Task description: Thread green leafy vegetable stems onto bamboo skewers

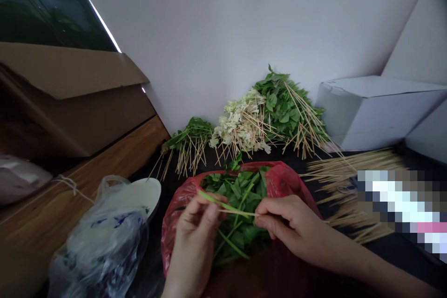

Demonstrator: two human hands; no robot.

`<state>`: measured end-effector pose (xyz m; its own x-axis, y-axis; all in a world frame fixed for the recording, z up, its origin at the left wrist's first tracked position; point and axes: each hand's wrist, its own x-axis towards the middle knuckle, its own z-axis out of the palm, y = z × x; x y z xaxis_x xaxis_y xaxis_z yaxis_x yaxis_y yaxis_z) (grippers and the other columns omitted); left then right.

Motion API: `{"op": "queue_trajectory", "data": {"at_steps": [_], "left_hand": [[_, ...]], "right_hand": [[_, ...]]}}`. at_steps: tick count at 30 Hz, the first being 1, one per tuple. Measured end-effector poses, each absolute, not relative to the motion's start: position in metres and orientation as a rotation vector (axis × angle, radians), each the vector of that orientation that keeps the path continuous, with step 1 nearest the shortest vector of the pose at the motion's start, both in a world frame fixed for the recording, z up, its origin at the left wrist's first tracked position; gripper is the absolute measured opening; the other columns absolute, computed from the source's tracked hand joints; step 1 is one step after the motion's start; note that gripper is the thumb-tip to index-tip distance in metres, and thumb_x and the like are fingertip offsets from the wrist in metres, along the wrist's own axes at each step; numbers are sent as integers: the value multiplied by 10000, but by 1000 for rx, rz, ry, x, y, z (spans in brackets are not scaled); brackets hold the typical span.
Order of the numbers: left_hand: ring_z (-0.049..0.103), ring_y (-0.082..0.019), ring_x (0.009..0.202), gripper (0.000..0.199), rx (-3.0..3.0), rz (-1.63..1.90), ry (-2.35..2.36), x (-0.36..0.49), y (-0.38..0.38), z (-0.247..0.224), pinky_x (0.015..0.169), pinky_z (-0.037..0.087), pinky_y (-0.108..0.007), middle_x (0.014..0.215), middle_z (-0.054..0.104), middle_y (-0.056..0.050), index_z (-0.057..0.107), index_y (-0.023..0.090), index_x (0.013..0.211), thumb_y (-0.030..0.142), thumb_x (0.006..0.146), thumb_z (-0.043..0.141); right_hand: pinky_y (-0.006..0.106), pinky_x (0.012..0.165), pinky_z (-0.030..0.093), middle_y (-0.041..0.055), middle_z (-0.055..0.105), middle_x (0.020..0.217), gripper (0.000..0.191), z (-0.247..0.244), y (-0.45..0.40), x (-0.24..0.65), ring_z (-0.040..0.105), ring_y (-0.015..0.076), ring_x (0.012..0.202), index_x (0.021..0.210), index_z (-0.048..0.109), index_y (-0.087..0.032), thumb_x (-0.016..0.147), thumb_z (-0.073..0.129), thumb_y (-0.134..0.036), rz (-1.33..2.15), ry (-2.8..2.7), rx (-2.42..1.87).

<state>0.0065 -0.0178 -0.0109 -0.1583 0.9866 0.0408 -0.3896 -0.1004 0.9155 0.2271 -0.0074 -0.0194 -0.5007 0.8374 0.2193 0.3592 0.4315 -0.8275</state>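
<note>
My left hand point(199, 223) pinches a green leafy-vegetable stem point(209, 197) between thumb and fingers. Closed on a thin wooden skewer point(239, 213), my right hand point(284, 221) faces it from the right. The skewer runs across to the left fingertips, close along the stem; whether it pierces the stem I cannot tell. Below both hands a red plastic bag point(178, 209) stands open, filled with leafy greens point(240, 191) and loose stems.
Against the wall lie skewered greens point(282, 107) and skewered pale cabbage pieces point(240, 121). Many bare skewers point(349, 167) spread at the right near a white box point(377, 111). On the left are a white bowl point(150, 193), a clear plastic bag point(104, 242) and a cardboard box point(87, 116).
</note>
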Motion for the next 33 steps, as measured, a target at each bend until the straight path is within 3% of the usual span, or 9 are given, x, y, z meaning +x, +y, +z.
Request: {"op": "queue_trajectory", "data": {"at_steps": [4,7,10,15,22,33], "left_hand": [[679,-113,712,250,715,1819,886,-8,-14,1,720,605,-224,811,748,33,746,220,822,308,672,926],[709,-121,786,199,765,1654,889,-8,-19,-1,753,601,-215,883,765,6,772,217,902,304,755,875],[728,-115,792,223,733,1539,882,-2,-25,-12,725,593,-170,945,786,-17,806,215,937,292,743,885],[740,-111,758,241,646,1437,881,3,-26,-20,738,601,-158,891,809,-37,835,225,922,267,699,917],[730,-94,725,250,634,1483,875,9,-23,-18,690,590,-129,832,812,-18,835,212,814,253,606,967],[685,-86,657,286,705,1473,964,11,-24,-14,651,567,-136,709,775,-11,840,214,777,324,554,982]], "right_hand": [[240,635,403,-30,632,721,258,-17,-6,230,572,97,672,809,663,-187,1015,536,-278,854,-2222,-896],[258,701,468,16,680,874,247,-16,-7,231,625,127,783,884,725,-204,1019,527,-261,744,-2303,-810],[266,741,527,36,717,965,239,-17,-7,234,669,144,844,1032,742,-231,1004,508,-187,576,-2206,-785],[220,709,550,18,758,964,357,-21,-7,237,698,116,813,1255,668,-231,982,479,-97,332,-2063,-705],[271,605,544,62,762,950,405,-30,-9,234,687,152,702,1288,658,-194,962,456,-64,-16,-2106,-756],[290,625,560,63,755,957,462,-38,-9,233,700,171,759,1378,601,-243,974,451,-78,0,-2105,-789]]}}
